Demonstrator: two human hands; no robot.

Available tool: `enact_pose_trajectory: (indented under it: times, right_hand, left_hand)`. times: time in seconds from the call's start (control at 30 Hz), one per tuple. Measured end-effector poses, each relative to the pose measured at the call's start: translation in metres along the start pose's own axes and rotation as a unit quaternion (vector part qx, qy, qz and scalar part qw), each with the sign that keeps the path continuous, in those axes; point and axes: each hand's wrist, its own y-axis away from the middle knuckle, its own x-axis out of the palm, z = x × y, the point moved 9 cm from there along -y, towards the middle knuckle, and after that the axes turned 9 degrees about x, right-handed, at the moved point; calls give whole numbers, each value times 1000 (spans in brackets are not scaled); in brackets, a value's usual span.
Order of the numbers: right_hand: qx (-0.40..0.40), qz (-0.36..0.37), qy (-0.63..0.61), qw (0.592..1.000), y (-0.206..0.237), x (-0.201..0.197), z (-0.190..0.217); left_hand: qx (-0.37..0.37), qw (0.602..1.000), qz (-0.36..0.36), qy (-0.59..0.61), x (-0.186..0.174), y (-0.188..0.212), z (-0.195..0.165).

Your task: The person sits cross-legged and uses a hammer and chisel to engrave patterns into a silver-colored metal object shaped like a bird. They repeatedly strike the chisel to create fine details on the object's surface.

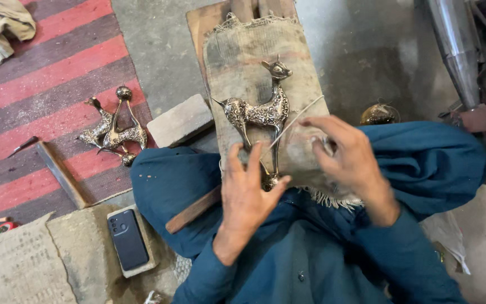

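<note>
A brass deer figurine [260,110] with engraved patterns lies on a burlap-covered board [243,53] across my lap. My left hand [247,188] holds the figurine's base near its feet, fingers spread over its legs. My right hand [345,155] is blurred, pinching a thin pale cord or wire [302,114] that runs across the deer's front leg.
More brass deer figurines [113,130] lie on a red striped rug [46,67] at left. A brick [181,120], a wooden strip [60,174], a dark phone [127,239], a cloth [1,25] and a round brass object [379,114] surround me. A metal cone [457,45] stands at upper right.
</note>
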Motion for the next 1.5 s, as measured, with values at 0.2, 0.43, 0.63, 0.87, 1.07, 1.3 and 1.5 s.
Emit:
enact_pose_trajectory:
  times: [0.2,0.43,0.63,0.87,1.07,1.3,1.5]
  right_hand:
    - [60,110,61,990,-24,21,-33]
    - [63,89,51,993,-30,33,-60]
    - [8,-20,-38,999,-37,9,-58]
    - [-24,-44,-69,996,-57,18,-49]
    - [6,-35,-138,990,-63,24,-54]
    - [-69,-24,-100,992,-57,22,-51]
    - [-110,-85,38,990,-45,20,-58]
  left_hand:
    - [-38,998,49,-9,20,-3,3]
    - [-15,998,54,-1,4,-17,30]
    - [-16,999,43,21,0,-10,20]
    - [-10,992,117,54,-2,7,20]
    - [29,985,129,110,-11,10,27]
    - [74,983,94,137,-26,4,44]
    - [50,988,51,140,-29,5,73]
